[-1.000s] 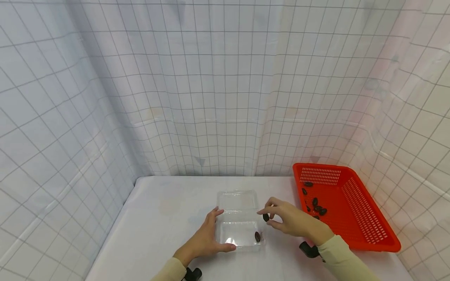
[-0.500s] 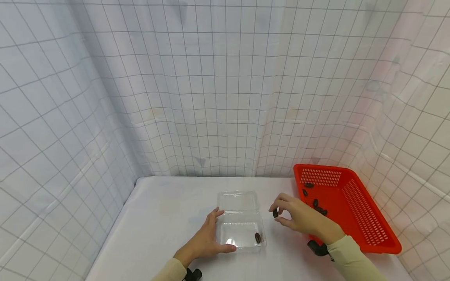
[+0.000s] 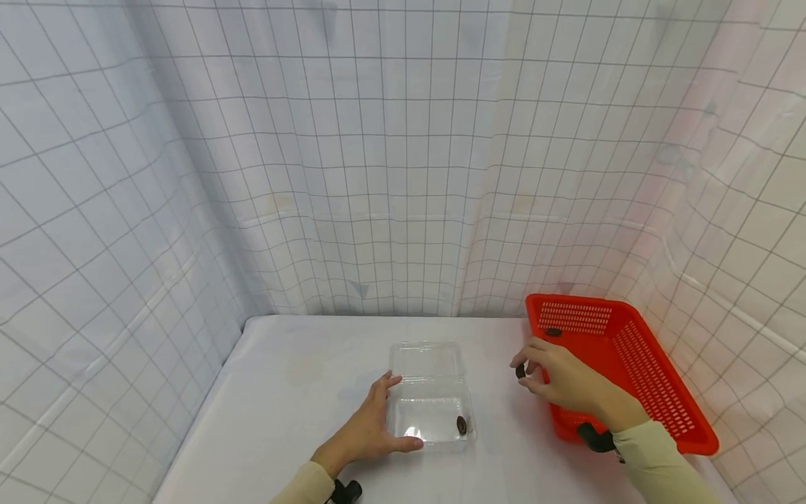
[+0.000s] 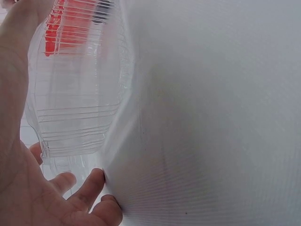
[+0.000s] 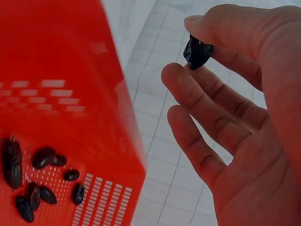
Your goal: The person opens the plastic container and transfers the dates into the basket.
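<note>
My left hand (image 3: 365,427) holds a clear plastic clamshell box (image 3: 434,409), thumb at its near edge and fingers by the hinge. The box lies with its lid folded back on the table, and one black date (image 3: 462,425) sits at the right end of its base. In the left wrist view the fingers (image 4: 91,186) curl near the box's hinge. Between thumb and index finger, my right hand (image 3: 557,374) pinches another wrinkled black date (image 5: 197,52). This hand is beside the left rim of a red basket (image 3: 655,371), overlapping it in the head view.
Several more black dates (image 5: 44,157) lie in the basket, one of them (image 3: 553,332) showing near its far left corner. A white cloth (image 3: 302,378) covers the table. White gridded sheets (image 3: 378,175) hang behind and on both sides.
My right hand has moved right with the pinched date, away from the box and up to the basket's left rim. The left hand and the box stay where they were.
</note>
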Motion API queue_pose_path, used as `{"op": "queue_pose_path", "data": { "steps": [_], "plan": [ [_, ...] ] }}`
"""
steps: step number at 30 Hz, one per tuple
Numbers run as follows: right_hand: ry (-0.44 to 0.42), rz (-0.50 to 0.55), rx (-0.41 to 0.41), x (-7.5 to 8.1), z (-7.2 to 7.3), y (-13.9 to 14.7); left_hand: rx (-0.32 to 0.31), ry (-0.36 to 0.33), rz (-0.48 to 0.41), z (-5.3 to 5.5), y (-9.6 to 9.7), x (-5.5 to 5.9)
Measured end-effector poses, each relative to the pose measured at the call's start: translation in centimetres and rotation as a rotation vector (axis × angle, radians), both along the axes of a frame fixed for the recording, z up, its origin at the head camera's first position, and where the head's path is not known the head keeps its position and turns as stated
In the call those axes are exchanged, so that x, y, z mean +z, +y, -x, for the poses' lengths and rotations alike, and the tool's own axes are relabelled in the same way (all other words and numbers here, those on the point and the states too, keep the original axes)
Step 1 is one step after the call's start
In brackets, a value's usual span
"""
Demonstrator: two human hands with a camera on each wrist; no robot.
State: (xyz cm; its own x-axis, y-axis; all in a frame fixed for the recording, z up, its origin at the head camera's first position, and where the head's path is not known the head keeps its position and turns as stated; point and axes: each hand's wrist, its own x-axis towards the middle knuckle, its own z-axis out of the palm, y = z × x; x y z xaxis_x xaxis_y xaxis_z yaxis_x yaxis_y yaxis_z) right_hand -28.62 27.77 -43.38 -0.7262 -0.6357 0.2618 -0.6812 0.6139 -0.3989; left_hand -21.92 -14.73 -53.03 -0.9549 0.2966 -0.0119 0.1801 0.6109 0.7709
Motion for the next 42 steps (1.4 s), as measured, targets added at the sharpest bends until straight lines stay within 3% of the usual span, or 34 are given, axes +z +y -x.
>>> {"op": "queue_pose_path", "data": {
  "steps": [18,24,32,42],
  "plan": [
    [-0.059,-0.045,-0.165,0.3,1.2,5.7,-0.014,-0.005,0.006,0.0,0.0,-0.1],
    [-0.043,-0.059,-0.193,-0.4,2.0,6.9,-0.014,0.0,0.006,0.0,0.0,0.0],
    [-0.08,-0.045,-0.237,-1.1,2.3,8.0,-0.012,-0.003,0.002,-0.1,0.1,0.2],
    [-0.073,-0.044,-0.228,-1.4,2.3,8.2,-0.009,0.002,0.003,-0.1,0.2,0.0]
  ]
}}
